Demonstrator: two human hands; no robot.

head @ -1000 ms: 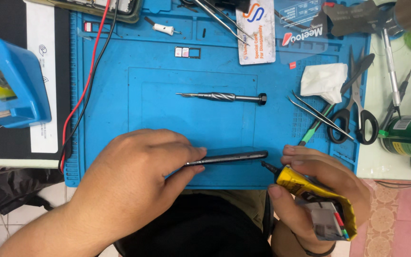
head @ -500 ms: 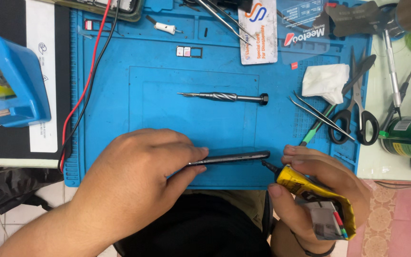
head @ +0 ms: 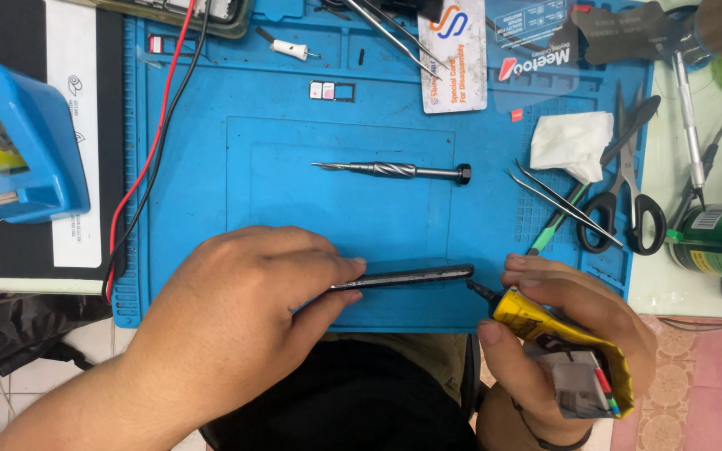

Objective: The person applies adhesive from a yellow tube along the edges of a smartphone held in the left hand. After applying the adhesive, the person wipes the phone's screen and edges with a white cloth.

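**Glue tube nozzle at the phone's edge**

I see my left hand point(head: 236, 326) pinching a thin dark phone point(head: 411, 276) held on edge over the near side of the blue work mat point(head: 294, 184). My right hand point(head: 561, 351) is closed around a yellow glue tube point(head: 545, 330), its black nozzle just beside the phone's right end. A screwdriver point(head: 394, 170) lies farther up the mat.

One head-worn view only, looking almost straight down from above the seated lap. Close in: left hand point(head: 236, 326) and right hand point(head: 561, 351) filling the lower half of the frame, wrists cut off by the bottom edge. Beyond the fingertips, blue work mat point(head: 294, 167) stretching up to the top edge. Table point(head: 670, 284) edge just past the right hand, tiled floor below it. No second view to overlap.
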